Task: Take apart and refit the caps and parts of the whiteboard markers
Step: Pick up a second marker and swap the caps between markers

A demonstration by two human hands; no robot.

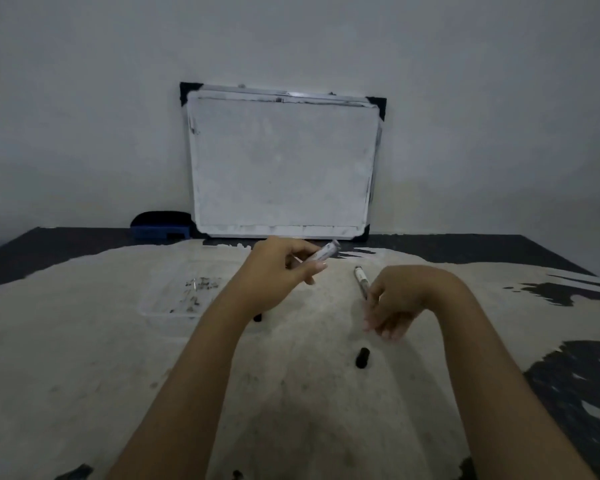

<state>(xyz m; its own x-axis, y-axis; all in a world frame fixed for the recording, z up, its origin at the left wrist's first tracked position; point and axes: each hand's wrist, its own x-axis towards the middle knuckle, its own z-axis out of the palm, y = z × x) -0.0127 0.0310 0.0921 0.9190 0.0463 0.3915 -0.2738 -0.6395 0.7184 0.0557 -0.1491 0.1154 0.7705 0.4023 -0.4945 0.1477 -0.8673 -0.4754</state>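
While the left hand (278, 271) grips a marker barrel (326, 252), the right hand (395, 299) pinches a thinner marker part (361, 277). One black cap (362, 357) lies on the bench (84, 341) below the hands.

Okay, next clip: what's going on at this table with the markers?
A person is taking whiteboard markers apart over a worn, pale-topped table. The left hand grips a pale marker barrel, raised and angled toward the whiteboard leaning on the wall. The right hand pinches a thinner marker part with a dark tip. A loose black cap lies on the table near the right hand, not yet refitted. A blue eraser sits left of the board.
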